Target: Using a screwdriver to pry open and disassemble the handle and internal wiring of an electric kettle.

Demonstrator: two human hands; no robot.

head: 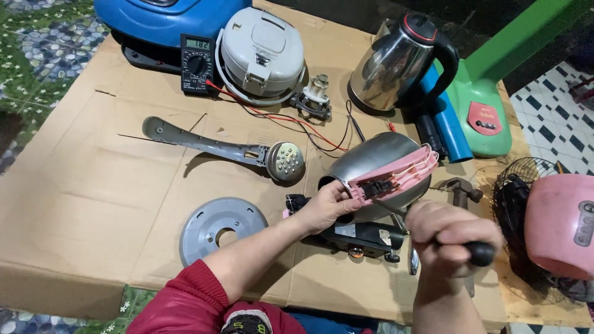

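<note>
My left hand (325, 207) grips a steel kettle body (371, 161) lying on its side, at the edge of its pink plastic handle (402, 174). My right hand (451, 238) is closed around the black handle of a screwdriver (479, 252); its shaft points up-left into the black switch part set in the pink handle. Below the kettle body lies a black base part (365, 236).
Everything lies on cardboard sheets (93, 185). A grey round plate (223, 229), a grey lid arm with perforated disc (247, 151), a black multimeter (197, 63) with red and black leads, a white rice cooker (263, 52), another steel kettle (402, 59), a pink fan (557, 222).
</note>
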